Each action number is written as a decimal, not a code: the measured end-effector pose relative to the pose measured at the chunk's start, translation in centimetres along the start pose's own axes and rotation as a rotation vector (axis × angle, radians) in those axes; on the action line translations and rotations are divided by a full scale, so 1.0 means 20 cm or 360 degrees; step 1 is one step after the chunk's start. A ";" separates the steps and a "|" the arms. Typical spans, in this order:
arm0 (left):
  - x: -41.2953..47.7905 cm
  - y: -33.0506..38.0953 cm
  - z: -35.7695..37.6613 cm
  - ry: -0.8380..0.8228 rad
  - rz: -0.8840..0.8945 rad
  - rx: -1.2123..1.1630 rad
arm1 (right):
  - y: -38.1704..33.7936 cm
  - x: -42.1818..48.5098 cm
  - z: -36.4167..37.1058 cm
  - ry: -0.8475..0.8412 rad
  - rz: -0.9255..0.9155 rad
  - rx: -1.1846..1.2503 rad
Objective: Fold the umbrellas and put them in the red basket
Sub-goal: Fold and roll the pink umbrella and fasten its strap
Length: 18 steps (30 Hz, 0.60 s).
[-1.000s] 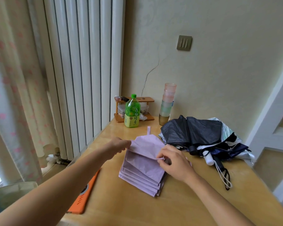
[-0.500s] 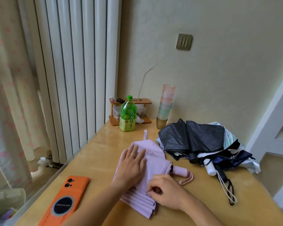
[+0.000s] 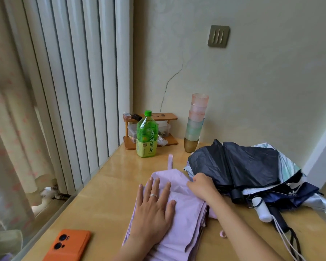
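Left hand (image 3: 154,210) presses spread-flat on the lilac umbrella (image 3: 184,223), whose long axis runs away from the person; right hand (image 3: 201,187) pinches its right-edge fold.

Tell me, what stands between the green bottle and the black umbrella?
A stack of tinted plastic cups, set a little nearer the wall than the green bottle and the black umbrella; the head view shows it.

Left hand (image 3: 154,211) is wearing one plain silver ring (image 3: 153,195) on a finger. Both forearms (image 3: 239,228) are showing bare.
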<state>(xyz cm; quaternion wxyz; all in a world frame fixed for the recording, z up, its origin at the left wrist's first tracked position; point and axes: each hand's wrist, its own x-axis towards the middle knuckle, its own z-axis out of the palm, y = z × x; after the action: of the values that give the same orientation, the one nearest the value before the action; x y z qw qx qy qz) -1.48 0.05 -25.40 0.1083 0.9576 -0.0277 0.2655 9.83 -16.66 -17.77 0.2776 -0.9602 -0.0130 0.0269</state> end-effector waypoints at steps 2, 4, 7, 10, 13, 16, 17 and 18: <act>0.01 -0.01 0.01 -0.0010 0.0007 -0.0008 | -0.02 0.07 0.03 -0.0026 0.0130 0.0264; 0.01 -0.01 0.01 -0.0030 0.0005 -0.0012 | -0.05 0.10 0.05 -0.0103 0.0245 0.0620; 0.01 -0.01 0.02 -0.0039 0.0001 -0.0014 | -0.08 0.12 0.08 -0.0218 0.0312 0.0927; 0.02 -0.01 0.02 -0.0036 -0.0019 -0.0018 | -0.11 0.07 0.06 -0.0358 0.0209 0.1047; 0.02 -0.02 0.03 -0.0001 -0.0015 -0.0039 | -0.14 0.01 0.02 -0.0280 -0.0061 0.1141; 0.03 -0.01 0.01 0.0015 -0.0029 -0.0110 | -0.18 -0.07 -0.03 -0.0107 -0.0413 0.1151; 0.04 -0.01 0.00 0.0034 -0.0037 -0.0159 | -0.17 -0.10 -0.04 -0.0107 -0.0500 0.1166; 0.04 -0.01 -0.02 0.0055 -0.0050 -0.0229 | -0.17 -0.13 -0.05 -0.0123 -0.0564 0.1166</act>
<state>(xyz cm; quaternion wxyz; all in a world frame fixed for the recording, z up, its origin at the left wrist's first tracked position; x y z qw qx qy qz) -0.91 0.32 -24.66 0.1815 0.9429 -0.0299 0.2777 7.19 -14.44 -14.91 0.6009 -0.7790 -0.1783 0.0177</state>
